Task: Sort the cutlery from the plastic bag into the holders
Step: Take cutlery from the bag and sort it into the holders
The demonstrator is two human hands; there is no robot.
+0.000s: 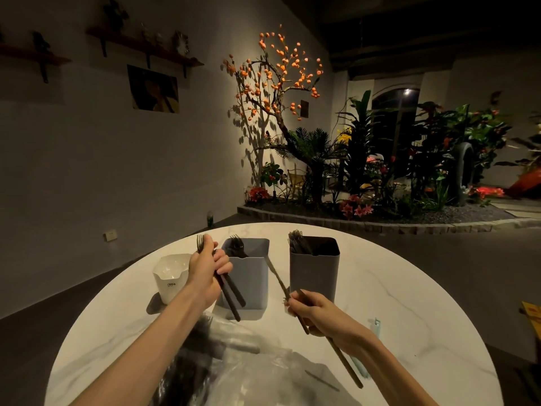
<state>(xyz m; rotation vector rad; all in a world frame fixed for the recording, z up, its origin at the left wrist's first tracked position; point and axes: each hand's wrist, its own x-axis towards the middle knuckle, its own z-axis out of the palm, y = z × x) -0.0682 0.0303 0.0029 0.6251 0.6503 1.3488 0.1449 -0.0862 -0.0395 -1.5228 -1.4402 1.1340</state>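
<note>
Filling the lower half of the view, the round table (pixel 395 276) has a smooth, pale, marble-like top with faint grey veins. At its near edge lies the plastic bag (pixel 257 373), clear, crinkled and glossy, with dark cutlery showing blurred inside its left part.

Toward the far side stand two tall, rounded-square holders with matte walls. The left holder (pixel 248 276) has dark forks standing in it, tines up. The right holder (pixel 314 271) is well apart from it and carries dark pieces bunched in its back left corner. Left of both sits a small white cup (pixel 169 276) with a pouring lip.

The left hand (pixel 205 273) is curled round a bundle of forks (pixel 231 291), raised in front of the left holder; their long axis runs from tines up and away to dark handles slanting down toward the viewer.

The right hand (pixel 316 313) pinches a slim knife (pixel 276 278), its blade pointing up and left between the holders, and a thin stick-like handle (pixel 345 361) trails down to the right past the wrist.
</note>
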